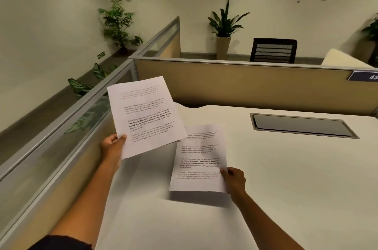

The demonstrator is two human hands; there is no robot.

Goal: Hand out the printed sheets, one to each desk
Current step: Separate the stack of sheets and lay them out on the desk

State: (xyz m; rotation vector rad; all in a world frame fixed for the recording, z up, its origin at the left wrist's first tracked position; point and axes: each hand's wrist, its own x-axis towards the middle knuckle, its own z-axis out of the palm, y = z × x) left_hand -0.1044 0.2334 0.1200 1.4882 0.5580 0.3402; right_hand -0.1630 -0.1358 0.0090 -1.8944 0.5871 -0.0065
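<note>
My left hand [113, 146] pinches the lower left corner of a stack of printed sheets [143, 114], held up in the air above the left side of a white desk [286, 178]. My right hand [233, 178] grips the right edge of a single printed sheet [198, 159], which hovers just above the desk top and casts a shadow under its near edge. The upper left corner of the single sheet is hidden behind the held stack. Both show paragraphs of black text, some in bold.
Beige cubicle partitions [245, 86] with grey frames close the desk at the back and left. A dark cable flap [302, 125] is set into the desk top. Beyond stand a black chair [274, 50] and potted plants [225, 24].
</note>
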